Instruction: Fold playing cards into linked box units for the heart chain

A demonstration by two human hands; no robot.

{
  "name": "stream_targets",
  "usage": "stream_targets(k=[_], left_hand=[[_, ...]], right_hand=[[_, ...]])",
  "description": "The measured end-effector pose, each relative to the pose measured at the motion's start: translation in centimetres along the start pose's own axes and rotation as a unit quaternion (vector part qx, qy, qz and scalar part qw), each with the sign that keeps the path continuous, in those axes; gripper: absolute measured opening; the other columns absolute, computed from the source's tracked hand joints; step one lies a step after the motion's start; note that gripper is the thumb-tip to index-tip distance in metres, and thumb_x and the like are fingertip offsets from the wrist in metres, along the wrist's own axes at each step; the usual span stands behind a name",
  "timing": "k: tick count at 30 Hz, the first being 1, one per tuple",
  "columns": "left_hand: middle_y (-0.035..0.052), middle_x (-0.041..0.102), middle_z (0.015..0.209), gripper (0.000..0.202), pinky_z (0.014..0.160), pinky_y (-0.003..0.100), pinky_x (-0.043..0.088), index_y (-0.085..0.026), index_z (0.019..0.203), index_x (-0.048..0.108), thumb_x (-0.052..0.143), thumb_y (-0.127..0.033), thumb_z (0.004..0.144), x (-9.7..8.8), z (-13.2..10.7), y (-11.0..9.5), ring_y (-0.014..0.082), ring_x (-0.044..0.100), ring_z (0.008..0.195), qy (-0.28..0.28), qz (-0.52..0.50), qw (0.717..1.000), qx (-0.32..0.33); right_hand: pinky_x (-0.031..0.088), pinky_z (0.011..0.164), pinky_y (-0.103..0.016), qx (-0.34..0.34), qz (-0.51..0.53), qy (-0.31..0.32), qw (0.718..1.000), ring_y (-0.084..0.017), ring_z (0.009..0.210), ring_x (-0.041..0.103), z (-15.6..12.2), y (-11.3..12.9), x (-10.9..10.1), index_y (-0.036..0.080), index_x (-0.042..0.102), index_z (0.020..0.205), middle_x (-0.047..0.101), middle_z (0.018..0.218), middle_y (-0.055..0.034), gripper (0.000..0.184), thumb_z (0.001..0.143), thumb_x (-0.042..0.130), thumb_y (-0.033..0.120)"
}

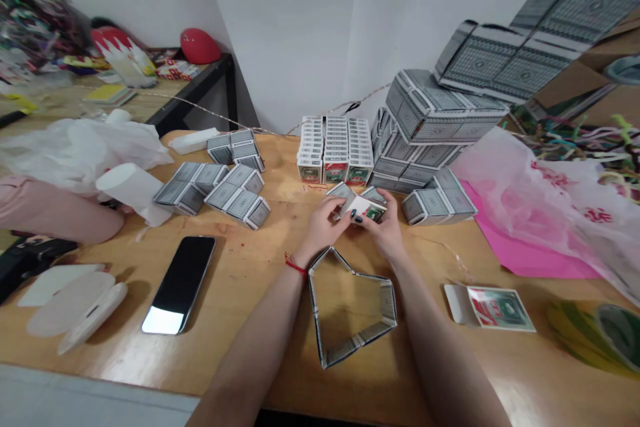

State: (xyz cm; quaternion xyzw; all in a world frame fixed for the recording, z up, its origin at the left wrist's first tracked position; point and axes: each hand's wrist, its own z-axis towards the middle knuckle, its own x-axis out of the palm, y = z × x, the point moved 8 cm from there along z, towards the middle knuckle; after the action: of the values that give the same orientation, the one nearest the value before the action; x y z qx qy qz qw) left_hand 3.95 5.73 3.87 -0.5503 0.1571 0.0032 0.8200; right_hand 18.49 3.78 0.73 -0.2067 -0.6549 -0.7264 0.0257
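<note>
Between my two hands is a small white, red and green playing card box. My left hand grips its left side and my right hand its right side, with both thumbs on the near face. Grey patterned card pieces show just behind it, partly covered by my fingers; whether they are held too I cannot tell. Below, between my forearms, a ring of joined grey-backed cards stands on edge on the wooden table, its outline angular with a notch at the top.
Stacked card boxes stand at the back, beside a tall stack of patterned blocks. More patterned blocks sit left of my hands. A phone lies at left; an opened card box, pink sheet and yellow tape roll at right.
</note>
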Motion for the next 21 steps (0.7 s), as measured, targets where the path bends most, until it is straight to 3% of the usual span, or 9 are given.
stream_targets(k=[5, 9, 14, 21], left_hand=[[0.0083, 0.058, 0.098, 0.027, 0.073, 0.030, 0.044, -0.019, 0.101, 0.059, 0.056, -0.026, 0.075, 0.1, -0.2, -2.0, 0.0171, 0.053, 0.088, 0.015, 0.008, 0.998, 0.059], [0.0090, 0.056, 0.103, 0.026, 0.073, 0.030, 0.046, -0.019, 0.098, 0.061, 0.058, -0.029, 0.074, -0.6, 0.0, -1.7, 0.0192, 0.053, 0.094, 0.006, -0.025, 0.998, 0.050], [0.0076, 0.058, 0.095, 0.015, 0.074, 0.029, 0.046, -0.018, 0.085, 0.063, 0.056, -0.028, 0.076, -1.7, 0.1, -1.0, 0.0170, 0.054, 0.089, -0.036, -0.057, 0.997, 0.042], [0.0068, 0.060, 0.089, 0.014, 0.078, 0.032, 0.045, -0.018, 0.082, 0.065, 0.059, -0.028, 0.074, -1.4, 0.4, -0.9, 0.0168, 0.055, 0.087, -0.027, -0.054, 0.998, 0.034]], right_hand=[[0.049, 0.057, -0.024, 0.040, 0.064, 0.016, 0.997, -0.010, 0.063, 0.055, 0.2, -0.5, 0.0, 0.025, 0.048, 0.084, 0.058, 0.076, 0.0059, 0.040, 0.055, 0.075, 0.021], [0.049, 0.054, -0.025, 0.050, 0.099, 0.024, 0.994, -0.011, 0.062, 0.056, 0.2, -0.5, 0.0, 0.025, 0.045, 0.080, 0.057, 0.074, 0.0065, 0.041, 0.053, 0.075, 0.020], [0.048, 0.054, -0.024, 0.043, 0.114, 0.026, 0.992, -0.011, 0.063, 0.056, 0.2, -0.2, 0.0, 0.025, 0.044, 0.081, 0.057, 0.075, 0.0066, 0.043, 0.053, 0.075, 0.018], [0.047, 0.060, -0.026, 0.025, 0.103, 0.023, 0.994, -0.011, 0.067, 0.056, 0.2, 0.2, 0.0, 0.025, 0.044, 0.079, 0.056, 0.076, 0.0063, 0.041, 0.053, 0.075, 0.020]])
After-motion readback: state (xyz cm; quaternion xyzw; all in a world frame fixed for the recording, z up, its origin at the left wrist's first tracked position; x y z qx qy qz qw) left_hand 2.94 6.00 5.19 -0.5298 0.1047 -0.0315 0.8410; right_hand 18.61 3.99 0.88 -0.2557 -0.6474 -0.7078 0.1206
